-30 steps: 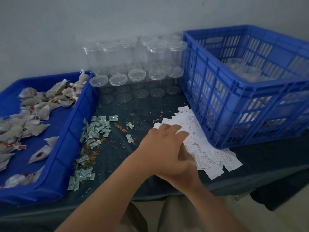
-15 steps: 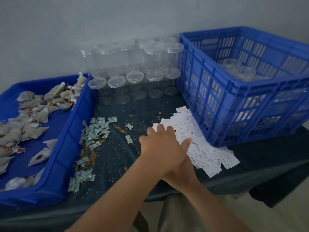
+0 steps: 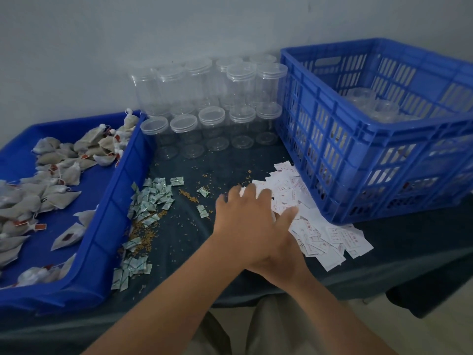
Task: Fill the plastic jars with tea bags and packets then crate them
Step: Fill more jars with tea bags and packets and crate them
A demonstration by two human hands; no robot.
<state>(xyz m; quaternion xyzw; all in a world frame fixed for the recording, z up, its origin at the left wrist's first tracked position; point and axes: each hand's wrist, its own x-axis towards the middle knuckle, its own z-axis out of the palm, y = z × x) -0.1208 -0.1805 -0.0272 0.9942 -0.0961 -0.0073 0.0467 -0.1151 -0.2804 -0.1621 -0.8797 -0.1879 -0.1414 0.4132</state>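
A dark-clothed desk [image 3: 179, 226] stands against a pale wall, with a blue crate [image 3: 384, 139] on its right side. Just left of the crate's front corner, the left hand [image 3: 250, 221] lies flat on the white packets [image 3: 332, 237]. Its fingers are spread wider than a second ago, the thumb now splayed. The right hand [image 3: 286, 254] sits beneath it, fingers hidden, so its grip cannot be told. Clear, lidded plastic jars [image 3: 212, 119] stand stacked left of the crate and look empty. Tea bags [image 3: 64, 172] lie farther left.

Blue crate [image 3: 358, 160]: one, right of frame.
Blue tray [image 3: 112, 226]: one, left.
Front-row jars [image 3: 212, 119]: five across.
Tea bags [image 3: 58, 172], packets [image 3: 320, 234]: heaps, past counting.
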